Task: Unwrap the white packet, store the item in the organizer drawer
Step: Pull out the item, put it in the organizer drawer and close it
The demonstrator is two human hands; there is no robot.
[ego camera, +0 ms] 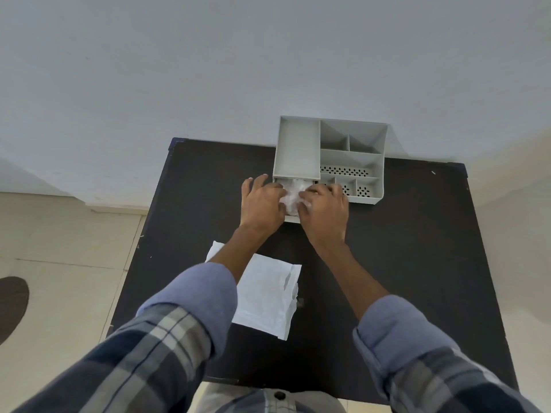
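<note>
Head view: left hand point(262, 201) and right hand point(325, 204) pressing crinkly clear-wrapped item point(293, 193) into pulled-out drawer point(293, 218) of grey organizer point(328, 156); fingers closing on item. Emptied white packet point(265, 296) lying on black table point(402, 248) nearer person. Storing step underway; next, likely releasing, pushing drawer shut.

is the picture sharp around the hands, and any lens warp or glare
Head view: the left hand, the right hand and the crinkled clear item between them are soft, so its detail is lost; wide-angle warp bends the black table edges; light is flat, without glare, and the white packet stays readable.
</note>
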